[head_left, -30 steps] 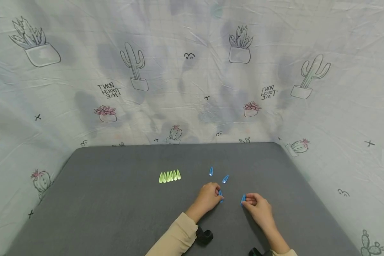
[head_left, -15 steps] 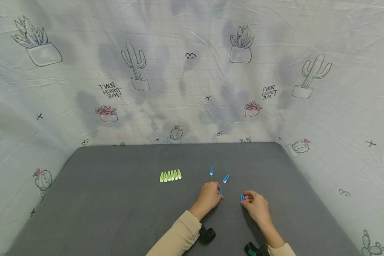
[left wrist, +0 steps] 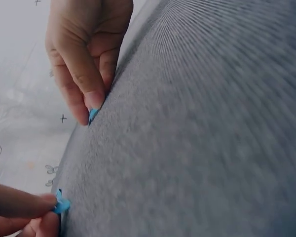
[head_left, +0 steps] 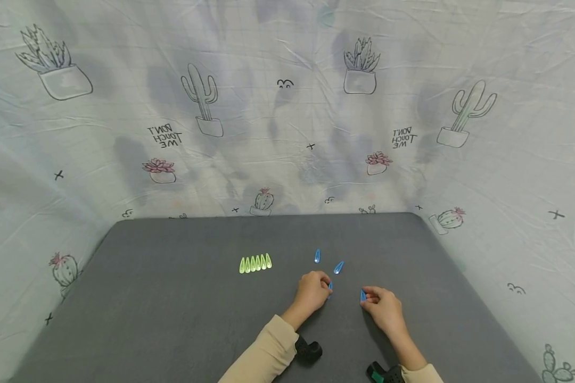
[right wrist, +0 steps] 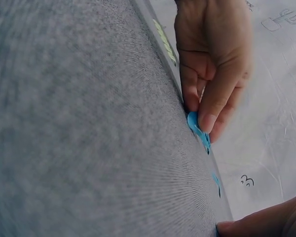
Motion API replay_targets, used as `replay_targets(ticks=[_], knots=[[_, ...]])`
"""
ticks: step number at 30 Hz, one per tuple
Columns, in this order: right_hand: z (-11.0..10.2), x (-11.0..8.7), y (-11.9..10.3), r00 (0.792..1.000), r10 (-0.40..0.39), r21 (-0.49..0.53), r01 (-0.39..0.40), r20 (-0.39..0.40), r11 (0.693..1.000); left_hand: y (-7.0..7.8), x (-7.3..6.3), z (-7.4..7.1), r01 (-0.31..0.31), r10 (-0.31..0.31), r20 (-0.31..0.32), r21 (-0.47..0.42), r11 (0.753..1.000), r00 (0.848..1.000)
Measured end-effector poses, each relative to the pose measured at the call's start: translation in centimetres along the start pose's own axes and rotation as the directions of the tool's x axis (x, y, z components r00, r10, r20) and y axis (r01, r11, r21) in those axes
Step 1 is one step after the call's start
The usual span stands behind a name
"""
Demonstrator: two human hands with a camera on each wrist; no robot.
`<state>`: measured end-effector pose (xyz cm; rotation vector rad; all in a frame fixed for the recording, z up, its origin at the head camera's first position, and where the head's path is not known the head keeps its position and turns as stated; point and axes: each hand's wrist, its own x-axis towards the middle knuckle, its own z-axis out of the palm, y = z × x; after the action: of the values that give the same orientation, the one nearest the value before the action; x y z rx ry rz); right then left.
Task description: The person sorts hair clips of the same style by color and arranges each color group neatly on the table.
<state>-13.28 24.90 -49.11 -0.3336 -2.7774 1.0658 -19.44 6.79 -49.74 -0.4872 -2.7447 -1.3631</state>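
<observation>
In the head view my left hand (head_left: 312, 291) pinches a blue snap hair clip (head_left: 330, 288) just above or at the table. My right hand (head_left: 385, 311), a short way to the right, pinches another blue hair clip (head_left: 362, 296) between thumb and fingers. Fingertips cover part of both clips. Seen from the left wrist, the right hand (left wrist: 89, 54) is at the top and the left hand (left wrist: 22, 210) at the lower left. From the right wrist, the left hand's clip (right wrist: 198, 129) hangs slanted under its thumb, while the right hand (right wrist: 269, 217) shows only partly.
Two more blue hair clips lie beyond the hands, one farther back (head_left: 317, 256) and one tilted (head_left: 338, 267). Several green hair clips (head_left: 255, 263) lie in a row to the left. The grey table (head_left: 172, 308) ends against a patterned cloth wall (head_left: 249, 133).
The right hand and its clip have shifted slightly left and away from the body. The left hand's clip has also shifted slightly away. Both hands keep their pinch; the clips on the table stay put.
</observation>
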Motion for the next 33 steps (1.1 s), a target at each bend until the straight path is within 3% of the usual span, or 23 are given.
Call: replay_targets(ticks=[5,9,12,14,18,21,28,33], knots=[[0.2,-0.1,0.2,0.999,-0.033,0.030,0.035,-0.037,0.999,-1.0,0.1,-0.3,0.019,-0.009,0.051,-0.206,0.978,0.999],[0.0,0.0,0.3,1.000,-0.012,0.019,0.012,-0.022,1.000,-1.6,0.3,-1.0,0.098,-0.059,0.111,-0.387,0.917,0.992],[-0.1,0.1,0.4,1.000,0.026,0.006,-0.027,0.010,1.000,-2.1,0.3,-2.1,0.141,-0.088,0.133,-0.465,0.874,0.987],[-0.1,0.1,0.2,0.999,0.035,0.001,-0.035,0.017,0.999,-2.5,0.2,-3.0,0.155,-0.103,0.133,-0.480,0.863,0.986],[0.0,0.1,0.1,1.000,0.029,0.009,-0.029,0.010,1.000,-4.0,-0.1,-4.9,0.152,-0.114,0.112,-0.443,0.884,0.987],[0.0,0.1,0.0,0.999,0.030,0.013,-0.030,0.013,0.999,-5.3,-0.7,-6.7,0.175,-0.145,0.102,-0.430,0.886,0.984],[0.0,0.2,0.1,0.998,0.052,0.015,-0.052,0.026,0.999,-8.3,-1.7,-10.6,0.260,-0.265,0.057,-0.462,0.848,0.963],[-0.1,0.2,0.0,0.998,0.054,0.010,-0.055,0.033,0.998,-10.0,-2.3,-12.9,0.302,-0.334,0.014,-0.462,0.834,0.943]])
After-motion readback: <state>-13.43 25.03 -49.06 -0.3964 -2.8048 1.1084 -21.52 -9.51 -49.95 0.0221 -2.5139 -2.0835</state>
